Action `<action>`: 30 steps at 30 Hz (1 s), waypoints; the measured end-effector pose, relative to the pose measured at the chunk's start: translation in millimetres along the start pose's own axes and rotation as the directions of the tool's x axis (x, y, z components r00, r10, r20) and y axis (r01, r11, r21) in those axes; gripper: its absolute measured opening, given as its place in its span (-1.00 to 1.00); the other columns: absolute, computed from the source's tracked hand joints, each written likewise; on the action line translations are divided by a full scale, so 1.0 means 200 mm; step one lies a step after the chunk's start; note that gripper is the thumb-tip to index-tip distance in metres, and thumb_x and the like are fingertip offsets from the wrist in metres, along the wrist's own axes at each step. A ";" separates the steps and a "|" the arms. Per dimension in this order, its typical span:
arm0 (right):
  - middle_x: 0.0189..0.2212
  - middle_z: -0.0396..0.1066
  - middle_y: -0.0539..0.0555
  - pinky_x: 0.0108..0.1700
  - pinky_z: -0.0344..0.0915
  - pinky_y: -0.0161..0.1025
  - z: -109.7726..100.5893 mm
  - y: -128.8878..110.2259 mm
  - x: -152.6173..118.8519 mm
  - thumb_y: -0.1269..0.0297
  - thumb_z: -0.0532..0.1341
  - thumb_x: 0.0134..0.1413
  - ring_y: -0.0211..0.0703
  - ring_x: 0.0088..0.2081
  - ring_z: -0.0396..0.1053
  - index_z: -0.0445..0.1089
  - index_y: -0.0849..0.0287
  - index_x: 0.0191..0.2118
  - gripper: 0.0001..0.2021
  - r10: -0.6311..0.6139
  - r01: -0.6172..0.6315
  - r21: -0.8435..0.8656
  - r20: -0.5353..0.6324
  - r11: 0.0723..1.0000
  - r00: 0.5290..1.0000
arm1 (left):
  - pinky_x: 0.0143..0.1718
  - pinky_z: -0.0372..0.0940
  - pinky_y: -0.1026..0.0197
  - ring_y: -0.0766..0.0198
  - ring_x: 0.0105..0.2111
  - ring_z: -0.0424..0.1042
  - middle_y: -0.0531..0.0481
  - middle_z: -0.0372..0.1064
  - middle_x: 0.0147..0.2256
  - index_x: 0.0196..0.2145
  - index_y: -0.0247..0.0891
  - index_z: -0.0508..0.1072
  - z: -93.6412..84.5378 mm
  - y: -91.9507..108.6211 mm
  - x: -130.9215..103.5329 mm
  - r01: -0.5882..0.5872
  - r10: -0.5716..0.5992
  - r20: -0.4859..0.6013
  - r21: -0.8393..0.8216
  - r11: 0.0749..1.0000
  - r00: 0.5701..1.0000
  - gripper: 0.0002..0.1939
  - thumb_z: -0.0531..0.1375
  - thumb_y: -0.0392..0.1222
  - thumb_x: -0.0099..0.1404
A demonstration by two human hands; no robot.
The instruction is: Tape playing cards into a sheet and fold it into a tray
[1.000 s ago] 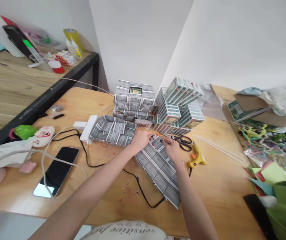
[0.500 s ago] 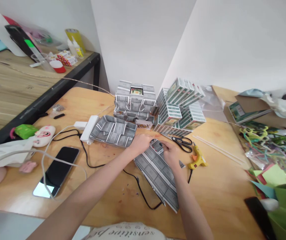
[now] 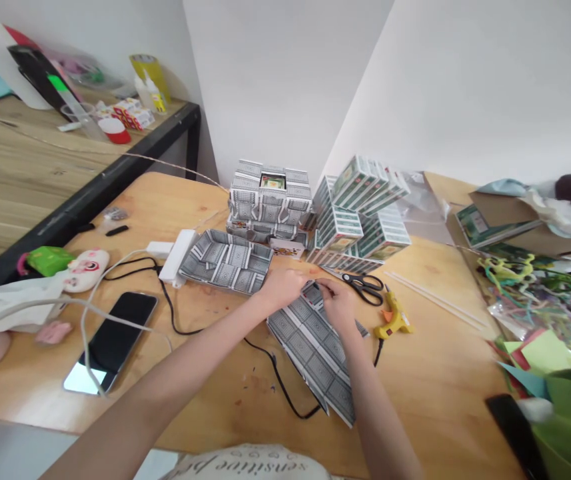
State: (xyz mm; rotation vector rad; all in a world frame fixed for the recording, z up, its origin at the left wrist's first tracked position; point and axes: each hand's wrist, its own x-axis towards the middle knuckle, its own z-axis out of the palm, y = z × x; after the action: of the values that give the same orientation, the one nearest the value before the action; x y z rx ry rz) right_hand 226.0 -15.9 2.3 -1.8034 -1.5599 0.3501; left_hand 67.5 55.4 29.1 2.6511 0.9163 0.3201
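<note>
A long panel of joined playing cards [image 3: 312, 350], grey patterned backs up, slants across the table in front of me. At its far end my left hand [image 3: 285, 288] has its fingers closed at the panel's edge. My right hand [image 3: 338, 303] pinches at the same end, from the right side; its fingertips partly cover the cards there. An open tray built of the same cards [image 3: 228, 261] lies left of my left hand. Behind it stands a box-shaped card structure [image 3: 270, 197]. Black scissors [image 3: 362, 285] and a yellow glue gun [image 3: 392, 320] rest right of my right hand.
Stacked card boxes [image 3: 360, 220] stand at the back against the wall. A white power strip [image 3: 178, 257], black cable [image 3: 285, 383] and phone [image 3: 115, 340] lie to the left. Clear sticks [image 3: 435, 300], pipe cleaners [image 3: 540, 300] and coloured paper [image 3: 540, 353] are at the right.
My right hand's fingers have shifted slightly left at the panel's far end. My left hand has stayed nearly in place. The view has moved only a little.
</note>
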 end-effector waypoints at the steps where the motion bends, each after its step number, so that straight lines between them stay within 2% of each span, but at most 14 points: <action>1: -0.38 0.52 0.08 -0.25 0.34 -0.21 0.00 0.00 0.01 0.32 0.07 0.00 -0.11 -0.35 0.45 0.49 0.15 -0.34 -0.76 -0.008 0.008 -0.005 -0.004 1.000 1.000 | -0.29 0.33 0.17 0.16 -0.29 0.45 -0.10 0.48 -0.27 -0.14 -0.24 0.44 0.00 0.00 0.00 -0.006 0.006 0.005 0.006 1.000 1.000 -0.67 -0.01 -0.35 0.20; 9: -0.38 0.53 0.08 -0.25 0.35 -0.20 0.03 -0.01 -0.02 0.34 0.05 0.02 -0.11 -0.35 0.46 0.50 0.16 -0.35 -0.75 -0.041 0.038 -0.035 -0.090 0.999 0.995 | -0.24 0.31 0.09 0.12 -0.29 0.43 -0.17 0.46 -0.33 -0.29 -0.34 0.47 -0.02 0.04 0.00 -0.066 0.066 0.015 0.010 0.998 0.998 -0.71 -0.05 -0.38 0.21; 15: -0.36 0.53 0.08 -0.26 0.34 -0.23 0.03 -0.01 -0.03 0.34 0.03 0.04 -0.12 -0.34 0.46 0.50 0.16 -0.34 -0.73 -0.065 0.056 -0.089 -0.106 0.994 0.992 | -0.22 0.30 0.14 0.17 -0.27 0.42 -0.14 0.45 -0.35 -0.30 -0.32 0.46 -0.01 0.04 0.01 -0.077 0.076 0.020 0.032 0.997 0.997 -0.73 -0.03 -0.38 0.20; 25: -0.35 0.53 0.07 -0.33 0.31 -0.28 0.06 -0.01 -0.05 0.39 0.01 0.07 -0.15 -0.37 0.46 0.49 0.17 -0.31 -0.72 -0.159 0.122 -0.254 -0.127 0.959 0.979 | -0.41 0.28 0.14 0.13 -0.37 0.41 -0.14 0.42 -0.40 -0.34 -0.39 0.43 0.01 0.06 -0.02 -0.157 0.163 -0.013 0.209 0.965 0.986 -0.78 -0.02 -0.39 0.20; 30: -0.37 0.53 0.07 -0.35 0.29 -0.33 0.05 -0.02 -0.05 0.44 0.00 0.05 -0.20 -0.38 0.45 0.48 0.17 -0.33 -0.71 -0.242 0.192 -0.292 -0.146 0.937 0.959 | -0.46 0.25 0.19 0.18 -0.38 0.40 -0.09 0.40 -0.40 -0.36 -0.35 0.40 0.00 0.05 -0.03 -0.153 0.168 -0.056 0.212 0.965 0.984 -0.82 0.00 -0.36 0.22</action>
State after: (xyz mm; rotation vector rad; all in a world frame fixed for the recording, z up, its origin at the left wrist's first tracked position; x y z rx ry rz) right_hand 213.9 -22.3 -5.1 -1.7845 -1.7223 -0.1410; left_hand 69.2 44.9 31.4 2.9321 0.7965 0.3810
